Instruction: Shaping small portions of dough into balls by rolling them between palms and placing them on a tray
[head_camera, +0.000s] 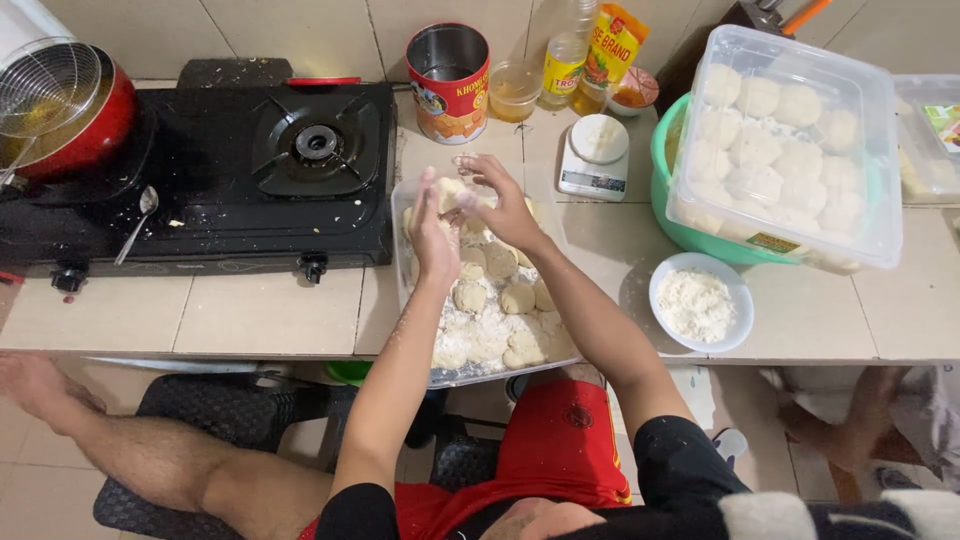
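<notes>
A: Where were the hands?

B: Both were raised over the far end of the tray (425, 372). The left hand (432, 232) and the right hand (497, 200) faced each other, palms pressed around a dough ball (450, 190) held between them, fingers loosely curved.

A: And below them?

B: More dough pieces (494, 300) lay on the tray's floured bottom, just nearer the person than the hands, apart from the held ball.

A: What stood around the tray?

B: To its left sat the black stove (200, 180), with a spoon (138, 222) on its top and a red pot (80, 125) at its far-left corner. Behind the tray stood a tin can (449, 85) and a small white scale (594, 155). To the tray's right was a white bowl of flour (700, 303), and beyond that a clear box of dough balls (785, 140) resting on a green basin (670, 200).
</notes>
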